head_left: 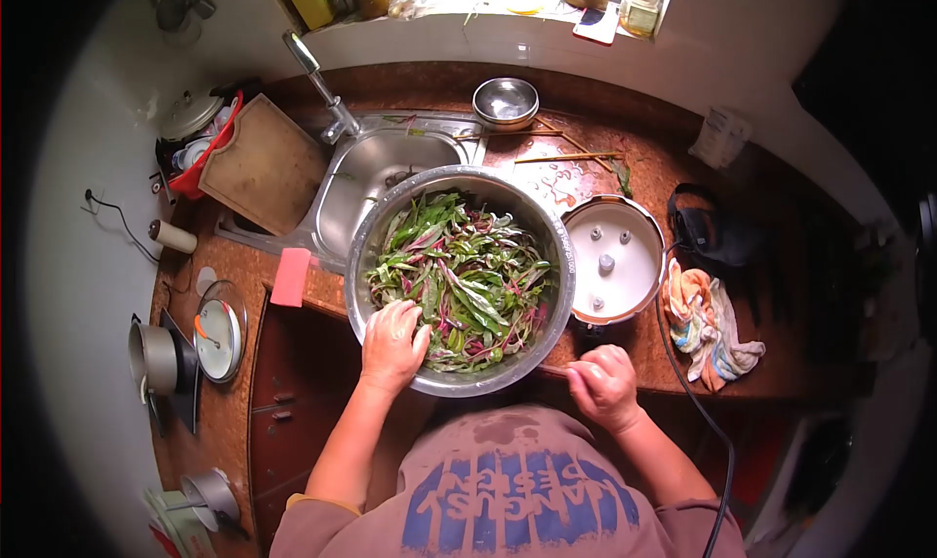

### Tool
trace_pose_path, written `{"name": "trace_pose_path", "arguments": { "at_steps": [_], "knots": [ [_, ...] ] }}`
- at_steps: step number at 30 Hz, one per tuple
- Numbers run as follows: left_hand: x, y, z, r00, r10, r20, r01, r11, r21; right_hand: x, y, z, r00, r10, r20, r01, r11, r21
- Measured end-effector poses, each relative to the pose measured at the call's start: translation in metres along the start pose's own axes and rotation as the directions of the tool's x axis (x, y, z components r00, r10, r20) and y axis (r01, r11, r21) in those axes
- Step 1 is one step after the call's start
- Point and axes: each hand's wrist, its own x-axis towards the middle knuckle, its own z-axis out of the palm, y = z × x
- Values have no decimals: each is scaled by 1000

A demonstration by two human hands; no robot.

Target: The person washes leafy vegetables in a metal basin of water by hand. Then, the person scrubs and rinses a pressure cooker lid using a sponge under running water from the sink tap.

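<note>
Left hand (pixel 393 341) bent over rim of steel basin (pixel 478 381) holding leafy greens (pixel 464 275), grip unclear; right hand (pixel 605 386) loosely clenched beside it.

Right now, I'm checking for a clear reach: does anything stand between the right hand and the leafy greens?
Yes, the near-right wall of the metal basin: the right hand is outside it, the leafy greens inside. Nothing else visible intervenes.

Large, round, silvery metal basin (pixel 478 382) seen from above at the centre of the frame, mouth facing up, loose leafy greens (pixel 468 275) piled inside, green leaves tangled with reddish-purple ones, stems strewn in all directions.
</note>
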Motion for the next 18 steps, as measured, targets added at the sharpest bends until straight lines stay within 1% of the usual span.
{"name": "trace_pose_path", "arguments": {
  "at_steps": [2, 3, 4, 5, 7, 8, 9, 11, 12, 13, 14, 15, 17, 18],
  "knots": [
    [-1, 1, -1, 999, -54, -4, 54, 998, -19, -22, 12, 3, 984, 169, -52, -171, 985, -37],
    [-1, 1, -1, 998, -55, -2, 55, 998, -23, -31, 19, 6, 972, 226, -63, -230, 971, -61],
    [-1, 0, 0, 998, -55, 1, 55, 998, -27, -38, 23, 12, 938, 339, -76, -344, 937, -63],
    [-1, 0, 0, 998, -57, 4, 57, 998, -30, -44, 27, 20, 891, 446, -87, -452, 890, -62],
    [-1, 0, 1, 998, -60, 13, 60, 998, -28, -47, 34, 37, 749, 657, -89, -659, 752, 8],
    [-1, 1, 0, 997, -71, 10, 72, 997, -21, -44, 36, 44, 667, 741, -76, -740, 671, 44],
    [1, 4, -3, 996, -84, 5, 84, 996, -36, -38, 38, 46, 586, 810, -17, -810, 586, 37],
    [1, 3, -4, 996, -89, 22, 89, 996, -30, -37, 49, 58, 568, 822, -45, -823, 567, -32],
    [-1, 1, -1, 997, -81, -16, 80, 996, -45, -36, 53, 63, 620, 778, -101, -784, 612, -102],
    [-2, -1, 2, 996, -69, -53, 65, 996, -62, -32, 58, 63, 546, 835, -60, -837, 547, -12],
    [0, 2, -4, 994, -109, 15, 110, 992, -59, -30, 63, 67, 549, 833, -68, -834, 551, 11],
    [-1, 1, -2, 994, -107, 16, 108, 993, -52, -32, 69, 69, 548, 833, -80, -833, 552, 31],
    [0, 1, -4, 992, -120, 43, 123, 991, -51, -36, 80, 72, 560, 828, -21, -806, 550, 218],
    [-1, 1, -3, 992, -121, 36, 123, 991, -55, -26, 73, 66, 479, 876, 55, -852, 449, 271]
  ]
}}
